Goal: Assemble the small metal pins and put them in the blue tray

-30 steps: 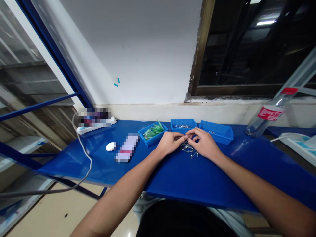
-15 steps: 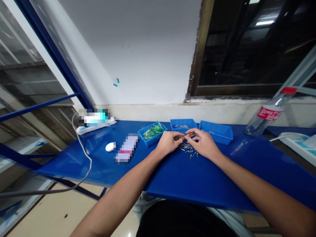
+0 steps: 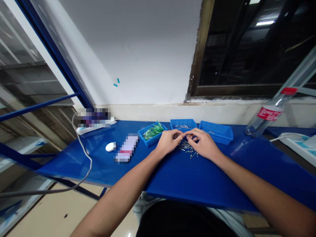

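Bare left hand (image 3: 167, 143) and right hand (image 3: 203, 142) arch over thin silvery metal pins (image 3: 189, 150), fingers meeting; whether clamped, I cannot tell.

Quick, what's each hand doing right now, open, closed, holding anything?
Left hand: partly curled beside the metal pins; whether it holds one can't be told.
Right hand: also partly curled; any grip is hidden.
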Motion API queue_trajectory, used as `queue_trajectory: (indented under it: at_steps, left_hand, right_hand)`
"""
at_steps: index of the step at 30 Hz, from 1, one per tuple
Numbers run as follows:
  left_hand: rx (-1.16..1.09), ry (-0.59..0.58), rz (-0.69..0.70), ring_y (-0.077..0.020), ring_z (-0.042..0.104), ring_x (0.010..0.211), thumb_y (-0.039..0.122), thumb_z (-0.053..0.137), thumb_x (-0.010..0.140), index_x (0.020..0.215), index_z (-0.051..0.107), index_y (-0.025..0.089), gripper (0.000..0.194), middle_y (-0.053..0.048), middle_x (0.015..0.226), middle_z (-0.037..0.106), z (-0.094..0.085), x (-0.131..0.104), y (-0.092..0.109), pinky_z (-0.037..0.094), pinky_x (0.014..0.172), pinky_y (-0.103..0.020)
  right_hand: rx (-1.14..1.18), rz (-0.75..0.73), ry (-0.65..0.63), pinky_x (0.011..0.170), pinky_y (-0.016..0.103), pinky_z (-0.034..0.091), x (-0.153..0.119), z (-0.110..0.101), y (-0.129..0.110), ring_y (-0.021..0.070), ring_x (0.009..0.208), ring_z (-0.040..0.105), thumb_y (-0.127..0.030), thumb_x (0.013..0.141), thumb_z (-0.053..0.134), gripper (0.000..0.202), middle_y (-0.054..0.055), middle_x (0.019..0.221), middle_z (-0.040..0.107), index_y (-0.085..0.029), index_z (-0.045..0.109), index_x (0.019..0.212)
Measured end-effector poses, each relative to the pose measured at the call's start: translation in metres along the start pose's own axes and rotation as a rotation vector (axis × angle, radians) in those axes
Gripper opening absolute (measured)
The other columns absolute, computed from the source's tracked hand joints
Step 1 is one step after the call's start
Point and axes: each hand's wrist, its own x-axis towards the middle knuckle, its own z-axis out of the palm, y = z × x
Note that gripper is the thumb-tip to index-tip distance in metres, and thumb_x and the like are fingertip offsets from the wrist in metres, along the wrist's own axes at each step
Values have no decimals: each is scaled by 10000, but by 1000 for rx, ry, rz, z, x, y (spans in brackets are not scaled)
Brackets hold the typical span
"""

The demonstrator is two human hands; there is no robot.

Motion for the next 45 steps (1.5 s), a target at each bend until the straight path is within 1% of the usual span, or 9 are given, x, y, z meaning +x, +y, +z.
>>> queue_trajectory:
  at_steps: [7, 15, 20, 27, 33, 36, 39, 42, 45]
  left_hand:
    - [9, -83, -16, -194, 759, 840, 456, 615, 986, 998, 811, 172, 346, -23, 950, 815, -3, -1, 4, 542, 750, -248]
    - [-101, -38, -79, -200, 783, 874, 194, 764, 855, 1032, 787, 150, 184, -59, 962, 818, 4, 2, -7, 624, 828, -286]
    - [-116, -53, -6, -185, 782, 867, 85, 763, 804, 1038, 752, 142, 241, -55, 949, 812, 7, 3, -12, 632, 835, -289]
    - [-218, -11, 31, -183, 784, 907, 23, 705, 827, 1107, 705, 132, 300, -86, 984, 802, 10, 2, -16, 644, 871, -315]
    - [-298, -26, 3, -184, 780, 929, 76, 707, 860, 1171, 670, 129, 318, -112, 1052, 788, 9, 3, -15, 633, 896, -319]
    - [-263, -43, 19, -186, 770, 951, 130, 693, 893, 1194, 659, 130, 303, -115, 1090, 778, 7, 2, -11, 621, 897, -319]
    - [-74, -87, 83, -214, 741, 1021, 293, 714, 921, 1135, 703, 158, 253, -97, 1116, 772, 4, 0, -6, 591, 947, -359]
    - [88, -184, 164, -251, 696, 1144, 445, 707, 927, 1151, 729, 185, 344, -97, 1205, 750, 4, -1, -4, 532, 1043, -395]
    - [133, -267, 209, -273, 660, 1230, 527, 712, 905, 1220, 722, 183, 466, -121, 1295, 715, 6, -3, -5, 484, 1108, -401]
  right_hand:
    - [23, -11, 4, 699, 329, 590, 0, 0, 1, 194, 800, 688, -255, 900, 639, 125, 54, 977, 719, -235, 728, 985]
    - [77, 88, 26, 741, 344, 619, -1, 1, -1, 207, 825, 737, -307, 923, 635, 147, 62, 1018, 756, -226, 722, 1008]
    - [110, 138, 23, 724, 364, 625, 0, 3, -3, 224, 813, 736, -371, 895, 685, 163, 68, 931, 761, -218, 706, 947]
    - [152, 148, 4, 721, 345, 624, -2, 5, 9, 211, 834, 719, -315, 859, 694, 145, 63, 948, 743, -220, 678, 967]
    - [148, 133, 12, 640, 294, 564, 0, 3, 3, 176, 744, 670, -303, 850, 682, 167, 47, 888, 711, -210, 667, 988]
    - [-28, 96, 39, 597, 295, 504, 3, -5, -1, 157, 635, 594, -263, 851, 643, 167, 15, 785, 662, -214, 704, 999]
    - [-241, 17, 134, 701, 330, 516, 7, -19, 5, 185, 701, 615, -223, 858, 596, 181, 30, 812, 656, -216, 727, 983]
    - [-403, -18, 264, 828, 374, 521, 9, -33, 20, 223, 803, 645, -222, 886, 572, 193, 77, 954, 699, -200, 711, 1017]
    - [-581, -12, 268, 896, 427, 489, 10, -42, 36, 296, 941, 642, -229, 912, 550, 203, 121, 995, 725, -192, 709, 1032]
